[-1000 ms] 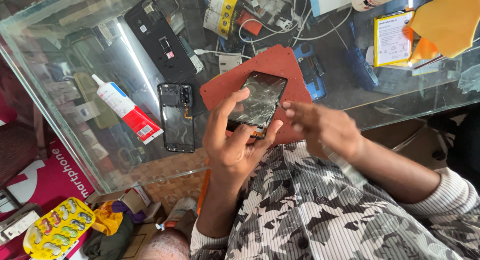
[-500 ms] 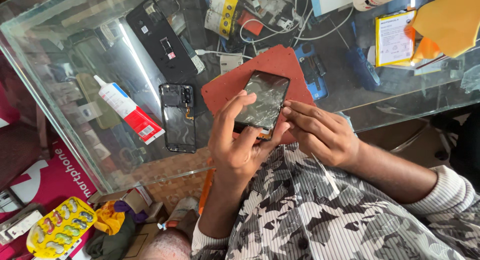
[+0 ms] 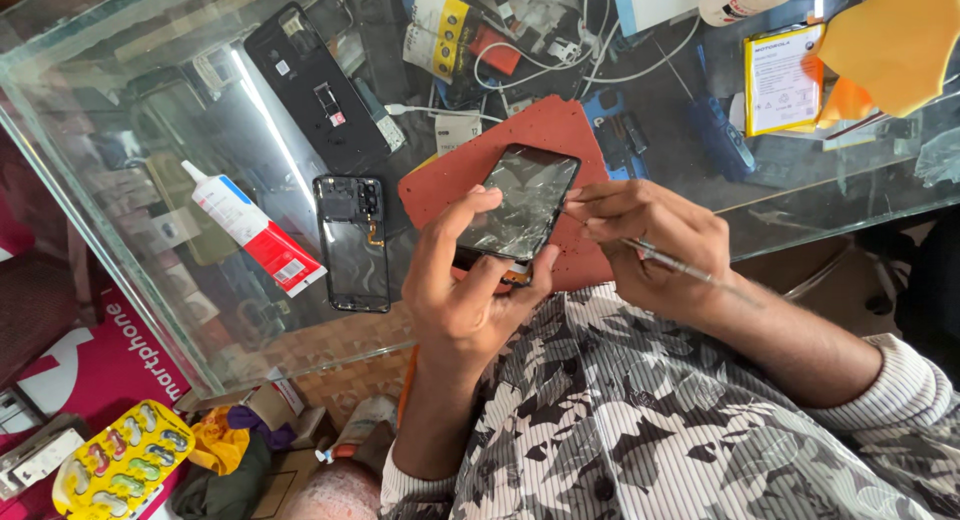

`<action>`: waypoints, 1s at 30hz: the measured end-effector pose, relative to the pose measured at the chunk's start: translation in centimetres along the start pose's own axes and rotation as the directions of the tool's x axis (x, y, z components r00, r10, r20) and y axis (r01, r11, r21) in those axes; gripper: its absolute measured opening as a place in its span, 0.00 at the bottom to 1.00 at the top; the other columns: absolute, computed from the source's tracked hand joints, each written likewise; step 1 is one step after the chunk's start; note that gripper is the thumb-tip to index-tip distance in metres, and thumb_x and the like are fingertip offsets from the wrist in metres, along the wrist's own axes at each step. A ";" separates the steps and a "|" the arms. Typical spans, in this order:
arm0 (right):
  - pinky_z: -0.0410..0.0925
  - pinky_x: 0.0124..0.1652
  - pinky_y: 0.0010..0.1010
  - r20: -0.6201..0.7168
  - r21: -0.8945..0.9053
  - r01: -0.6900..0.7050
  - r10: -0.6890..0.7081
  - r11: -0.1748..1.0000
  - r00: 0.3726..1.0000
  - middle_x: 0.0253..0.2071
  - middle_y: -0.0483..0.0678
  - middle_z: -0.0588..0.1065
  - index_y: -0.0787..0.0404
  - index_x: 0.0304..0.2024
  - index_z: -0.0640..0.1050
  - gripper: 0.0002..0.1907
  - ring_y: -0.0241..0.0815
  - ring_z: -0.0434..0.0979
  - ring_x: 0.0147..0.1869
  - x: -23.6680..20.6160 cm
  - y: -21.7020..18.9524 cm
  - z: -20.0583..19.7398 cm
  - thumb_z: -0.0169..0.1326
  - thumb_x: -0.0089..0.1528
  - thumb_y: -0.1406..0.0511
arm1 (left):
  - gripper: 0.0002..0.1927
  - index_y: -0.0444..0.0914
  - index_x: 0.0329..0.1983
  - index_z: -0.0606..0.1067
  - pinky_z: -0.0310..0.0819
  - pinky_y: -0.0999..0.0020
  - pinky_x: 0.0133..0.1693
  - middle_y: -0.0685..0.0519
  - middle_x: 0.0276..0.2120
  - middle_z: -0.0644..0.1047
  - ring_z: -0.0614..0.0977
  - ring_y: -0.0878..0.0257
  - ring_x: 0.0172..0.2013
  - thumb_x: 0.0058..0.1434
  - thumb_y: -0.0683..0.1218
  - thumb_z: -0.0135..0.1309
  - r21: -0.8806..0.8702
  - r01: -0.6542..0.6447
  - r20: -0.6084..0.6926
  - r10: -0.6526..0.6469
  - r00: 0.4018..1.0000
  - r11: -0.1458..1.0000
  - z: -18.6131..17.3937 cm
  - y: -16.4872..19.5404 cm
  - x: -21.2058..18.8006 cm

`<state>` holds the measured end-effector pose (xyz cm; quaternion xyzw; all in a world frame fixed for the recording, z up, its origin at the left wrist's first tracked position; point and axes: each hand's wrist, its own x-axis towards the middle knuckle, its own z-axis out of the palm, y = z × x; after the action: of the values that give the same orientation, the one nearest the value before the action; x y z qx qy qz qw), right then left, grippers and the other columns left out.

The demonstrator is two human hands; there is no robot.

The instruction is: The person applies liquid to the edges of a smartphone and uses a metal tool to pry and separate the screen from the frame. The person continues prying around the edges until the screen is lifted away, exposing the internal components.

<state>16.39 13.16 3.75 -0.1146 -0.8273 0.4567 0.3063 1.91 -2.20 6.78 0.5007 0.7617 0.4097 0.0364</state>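
Note:
My left hand (image 3: 462, 290) grips a black phone with a cracked screen (image 3: 522, 202), tilted up over a red work mat (image 3: 470, 175) on the glass counter. My right hand (image 3: 655, 242) holds a thin metal tool (image 3: 665, 262), its fingers pressed against the phone's right edge. A phone frame with exposed insides (image 3: 352, 242) lies just left of my left hand. A white and red glue tube (image 3: 252, 228) lies further left.
A black phone back cover (image 3: 315, 90) lies at the far left of the glass counter (image 3: 130, 130). Cables, small parts and a yellow-edged battery (image 3: 782, 78) crowd the far side. An orange cloth (image 3: 890, 45) sits at top right. Below left is a yellow tray (image 3: 120, 470).
The phone has been lifted slightly higher and straighter over the mat. My right hand moved from beside the phone onto its right edge, and the thin tool now shows in it.

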 end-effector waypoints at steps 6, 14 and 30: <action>0.79 0.51 0.35 -0.002 0.064 -0.142 0.143 0.988 0.990 0.45 0.58 0.81 0.69 0.38 0.74 0.09 0.52 0.85 0.54 -0.1 -0.3 -0.2 0.62 0.61 0.80 | 0.18 0.36 0.27 0.71 0.83 0.56 0.55 0.48 0.57 0.74 0.81 0.49 0.58 0.58 0.45 0.72 0.006 -0.027 0.006 0.027 1.000 1.000 0.2 0.1 -0.1; 0.79 0.48 0.29 -0.003 0.152 -0.378 0.382 0.914 0.924 0.46 0.60 0.81 0.70 0.39 0.72 0.08 0.44 0.85 0.53 -1.3 0.3 0.0 0.59 0.65 0.80 | 0.16 0.36 0.27 0.72 0.82 0.55 0.55 0.48 0.58 0.74 0.81 0.48 0.57 0.57 0.43 0.71 0.017 -0.031 -0.004 0.031 0.999 0.999 0.2 0.4 -0.3; 0.79 0.50 0.41 0.081 -0.157 0.076 -0.064 0.985 0.995 0.45 0.60 0.79 0.71 0.35 0.73 0.09 0.57 0.84 0.54 -0.8 -1.6 -0.6 0.57 0.57 0.84 | 0.12 0.34 0.28 0.77 0.82 0.60 0.51 0.46 0.58 0.75 0.82 0.51 0.54 0.58 0.43 0.70 0.054 0.006 -0.004 -0.006 1.000 0.999 0.1 1.1 -0.2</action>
<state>17.58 12.29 5.02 -0.0924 -0.8758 0.3818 0.2806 2.88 -2.09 7.35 0.4986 0.7739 0.3898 0.0226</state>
